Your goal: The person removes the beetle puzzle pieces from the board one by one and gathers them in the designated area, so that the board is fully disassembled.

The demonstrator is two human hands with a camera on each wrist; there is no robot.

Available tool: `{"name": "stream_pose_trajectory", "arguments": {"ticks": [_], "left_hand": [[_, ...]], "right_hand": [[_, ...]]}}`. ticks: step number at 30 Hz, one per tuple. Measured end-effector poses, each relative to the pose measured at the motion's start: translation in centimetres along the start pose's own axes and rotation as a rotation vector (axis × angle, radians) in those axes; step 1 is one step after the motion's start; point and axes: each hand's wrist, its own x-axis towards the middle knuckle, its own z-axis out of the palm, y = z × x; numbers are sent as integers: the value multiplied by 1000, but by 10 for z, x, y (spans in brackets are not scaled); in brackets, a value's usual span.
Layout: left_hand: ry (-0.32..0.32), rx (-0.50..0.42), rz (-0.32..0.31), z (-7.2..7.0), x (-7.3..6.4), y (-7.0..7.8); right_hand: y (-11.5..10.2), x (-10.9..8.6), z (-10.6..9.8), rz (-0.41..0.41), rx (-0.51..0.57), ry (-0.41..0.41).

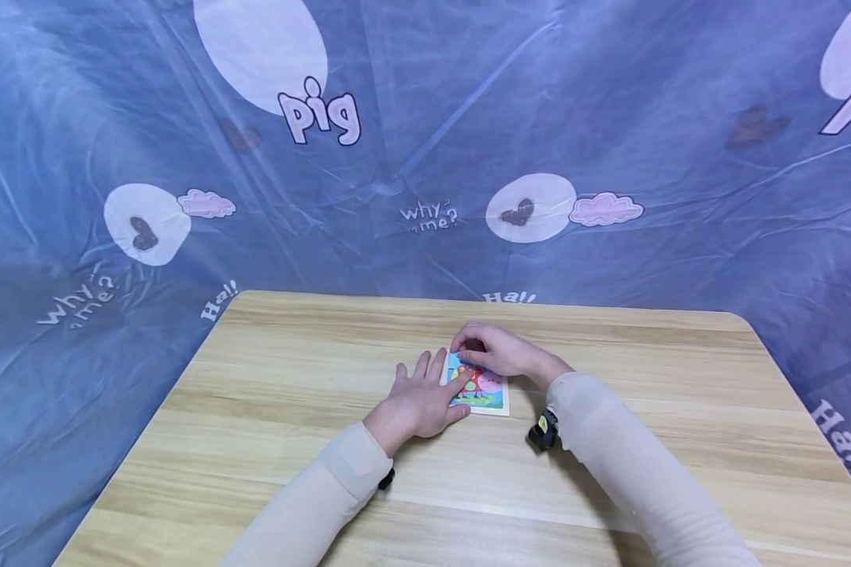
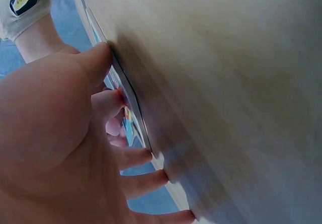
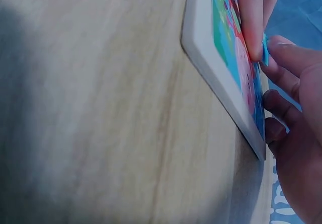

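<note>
A small picture puzzle (image 1: 492, 400) with a pale border and a cartoon pig in red lies flat on the wooden table. Spread across its left side is my left hand (image 1: 420, 400), fingers straight. Its index finger (image 2: 108, 103) presses on the picture, while the thumb (image 2: 98, 60) lies along the near edge. My right hand (image 1: 502, 350) reaches over the far edge and pinches a light blue puzzle piece (image 3: 265, 50) between thumb and index finger. The piece is close over the picture, beside the left index fingertip; much of it is hidden by the fingers.
The wooden table (image 1: 291, 378) has rounded far corners. Behind it and at its sides hangs a blue printed cloth (image 1: 397, 157). A small black wrist device (image 1: 543, 430) sits under the right sleeve (image 1: 610, 449), close over the tabletop.
</note>
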Motion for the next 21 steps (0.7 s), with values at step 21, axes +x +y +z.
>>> {"name": "stream_pose_trajectory", "arguments": {"ticks": [21], "left_hand": [[-7,20,-3,0,0,1]], "right_hand": [[-4,-1,4,108,103,79]]}}
